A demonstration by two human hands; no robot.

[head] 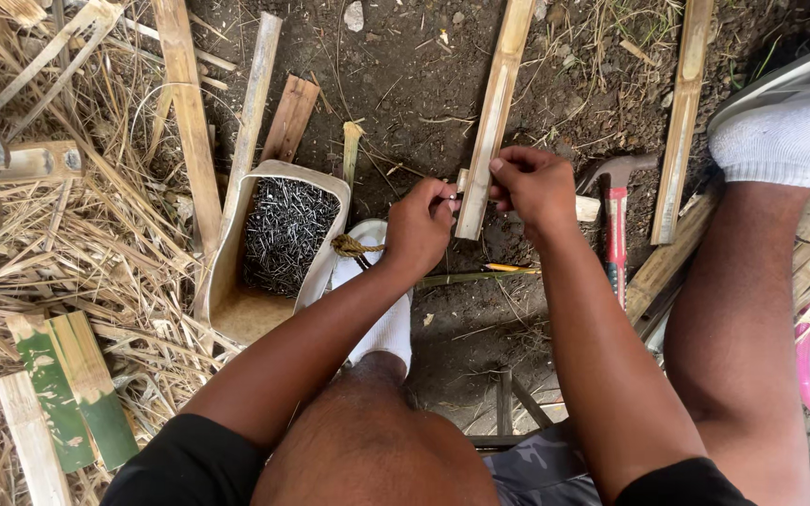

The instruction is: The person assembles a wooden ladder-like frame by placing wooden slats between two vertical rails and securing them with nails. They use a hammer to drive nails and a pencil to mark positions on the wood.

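Both hands meet at the near end of a bamboo slat (491, 122) that runs away over the dirt floor, just right of the tub of nails (283, 234). The left hand (421, 228) is closed in a pinch on something small at the slat's end, probably a nail, though it is too tiny to be sure. The right hand (533, 185) grips the slat's edge, fingers curled over it. To go well, I'd judge the slat needs holding steady and the pinch square. Both forearms reach forward between the knees, wrists bent inward. A red-handled hammer (616, 215) lies right of the slat.
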